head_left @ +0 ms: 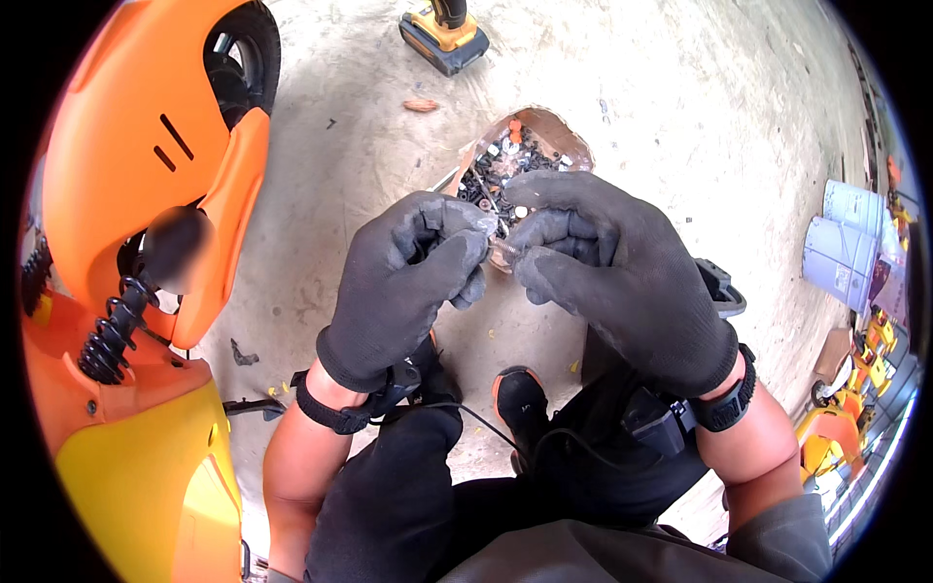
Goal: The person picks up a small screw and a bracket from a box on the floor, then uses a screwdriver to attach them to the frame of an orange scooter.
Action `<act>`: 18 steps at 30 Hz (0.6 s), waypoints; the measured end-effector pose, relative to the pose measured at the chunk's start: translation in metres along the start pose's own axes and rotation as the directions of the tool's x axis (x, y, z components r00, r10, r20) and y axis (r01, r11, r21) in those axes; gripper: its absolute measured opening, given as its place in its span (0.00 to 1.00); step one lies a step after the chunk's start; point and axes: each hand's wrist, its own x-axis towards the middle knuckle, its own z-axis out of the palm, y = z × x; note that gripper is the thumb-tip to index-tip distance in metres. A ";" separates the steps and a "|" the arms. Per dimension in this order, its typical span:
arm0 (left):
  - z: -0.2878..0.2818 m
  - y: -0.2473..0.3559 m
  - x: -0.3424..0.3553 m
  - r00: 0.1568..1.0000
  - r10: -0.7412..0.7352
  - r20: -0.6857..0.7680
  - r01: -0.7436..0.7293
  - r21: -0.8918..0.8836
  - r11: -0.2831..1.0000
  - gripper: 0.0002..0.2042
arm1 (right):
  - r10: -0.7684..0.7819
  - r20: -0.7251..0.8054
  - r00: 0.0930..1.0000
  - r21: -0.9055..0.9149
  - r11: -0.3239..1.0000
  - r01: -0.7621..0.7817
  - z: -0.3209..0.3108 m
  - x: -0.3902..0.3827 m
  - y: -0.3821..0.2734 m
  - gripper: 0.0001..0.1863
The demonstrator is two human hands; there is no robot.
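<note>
My left hand, in a dark grey glove, pinches a small metal piece, possibly a nut or washer, at its fingertips. My right hand, gloved the same way, is closed around a threaded bolt held between thumb and fingers, very near the left fingertips. Whether the two pieces touch I cannot tell. Just beyond my hands, a cardboard container holds several bolts, nuts and other small parts; my hands hide its lower part.
An orange and yellow ride-on vehicle fills the left side. A yellow and black cordless tool stands on the concrete floor ahead. Lavender bins and yellow vehicle parts are at the right. My shoe is below my hands.
</note>
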 end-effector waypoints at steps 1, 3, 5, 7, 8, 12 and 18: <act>0.001 -0.001 -0.003 1.000 0.003 0.005 -0.003 0.002 1.000 0.07 | 0.030 0.012 0.999 -0.040 0.999 -0.030 -0.001 0.000 -0.003 0.20; 0.004 -0.001 -0.007 1.000 0.012 0.013 -0.012 0.007 1.000 0.07 | 0.053 0.022 0.998 -0.063 0.997 -0.052 0.000 -0.002 -0.004 0.18; 0.004 -0.002 -0.008 0.998 0.039 0.046 -0.039 0.008 0.999 0.07 | 0.037 0.019 0.999 -0.030 0.999 -0.036 0.003 -0.004 0.000 0.16; 0.004 -0.004 -0.010 0.997 0.050 0.057 -0.051 0.013 0.999 0.07 | 0.029 0.032 0.999 -0.050 0.998 -0.027 0.003 -0.004 -0.001 0.16; 0.005 -0.004 -0.011 0.998 0.048 0.051 -0.049 0.018 0.999 0.07 | 0.025 0.038 0.999 -0.060 0.998 -0.023 0.003 -0.004 -0.002 0.16; 0.005 -0.005 -0.015 0.999 0.019 0.045 -0.020 0.014 1.000 0.07 | -0.057 -0.007 0.998 -0.092 0.994 0.056 0.004 -0.004 0.007 0.11; 0.006 -0.005 -0.014 0.995 -0.039 0.093 0.045 -0.057 0.997 0.07 | -0.173 -0.019 0.985 -0.303 0.940 0.160 0.003 -0.007 0.010 0.11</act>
